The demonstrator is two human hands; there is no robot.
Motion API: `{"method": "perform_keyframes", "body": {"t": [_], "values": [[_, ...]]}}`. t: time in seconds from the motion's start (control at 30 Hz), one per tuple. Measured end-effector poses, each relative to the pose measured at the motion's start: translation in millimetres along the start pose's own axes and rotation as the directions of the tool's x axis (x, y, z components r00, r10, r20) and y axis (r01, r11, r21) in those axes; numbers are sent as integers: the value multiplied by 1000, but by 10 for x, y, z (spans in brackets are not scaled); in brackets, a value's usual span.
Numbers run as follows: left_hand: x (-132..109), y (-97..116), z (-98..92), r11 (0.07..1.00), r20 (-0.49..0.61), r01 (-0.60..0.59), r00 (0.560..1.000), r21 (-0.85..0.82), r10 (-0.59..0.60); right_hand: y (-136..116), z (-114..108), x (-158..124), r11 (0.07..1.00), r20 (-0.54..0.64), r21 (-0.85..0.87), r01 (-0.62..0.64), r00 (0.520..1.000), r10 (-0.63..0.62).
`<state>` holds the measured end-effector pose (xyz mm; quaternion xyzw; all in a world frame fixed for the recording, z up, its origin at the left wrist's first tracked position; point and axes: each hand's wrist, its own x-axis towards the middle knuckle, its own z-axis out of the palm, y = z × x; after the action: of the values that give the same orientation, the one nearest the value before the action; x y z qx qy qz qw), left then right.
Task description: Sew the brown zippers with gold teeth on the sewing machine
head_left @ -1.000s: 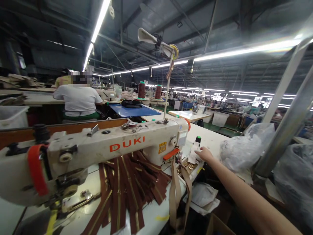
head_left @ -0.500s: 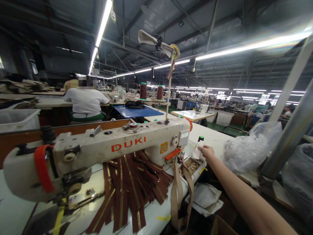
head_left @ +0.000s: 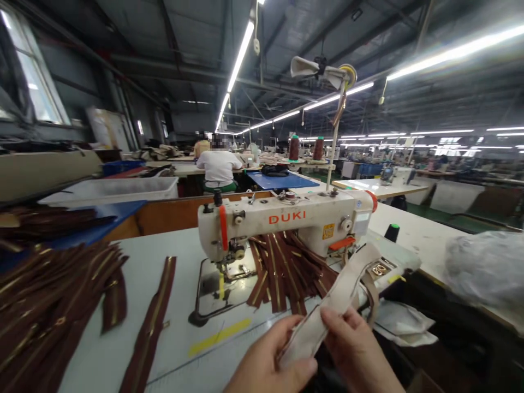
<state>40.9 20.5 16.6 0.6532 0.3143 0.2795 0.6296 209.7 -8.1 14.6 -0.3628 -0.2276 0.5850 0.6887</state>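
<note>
Together, the left hand point(head_left: 270, 361) and right hand point(head_left: 352, 349) pinch a beige strap point(head_left: 323, 322) at the bottom of the head view, fingers closed on it — its far end curves up and over toward a small tray of metal rings point(head_left: 379, 268). Just ahead stands a DUKI sewing machine point(head_left: 282, 221), with brown zippers point(head_left: 282, 273) heaped beneath its arm. One loose zipper point(head_left: 150, 322) lies on the white table point(head_left: 172, 349), left of the machine, near a larger pile point(head_left: 49, 295). Farther off, a co-worker point(head_left: 219, 166) sits with their back turned.
</note>
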Motion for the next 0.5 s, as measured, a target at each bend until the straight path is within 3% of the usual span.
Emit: {"method": "perform_keyframes", "body": {"t": [0.1, 0.27, 0.4, 0.5], "values": [[-128, 45, -193, 992, -97, 114, 989, 58, -108, 168, 134, -74, 994, 74, -3, -105, 992, 105], [-662, 18, -766, 925, -183, 288, 951, 248, -247, 40, 189, 17, 983, 46, -126, -136, 989, 143], [-907, 145, -1097, 852, -270, 434, 892, 292, -362, 91, 186, 166, 910, 135, -410, -64, 982, 130], [-920, 335, -1311, 803, -376, 433, 882, 409, -283, 257, 204, 231, 778, 255, -625, 68, 959, 121]]}}
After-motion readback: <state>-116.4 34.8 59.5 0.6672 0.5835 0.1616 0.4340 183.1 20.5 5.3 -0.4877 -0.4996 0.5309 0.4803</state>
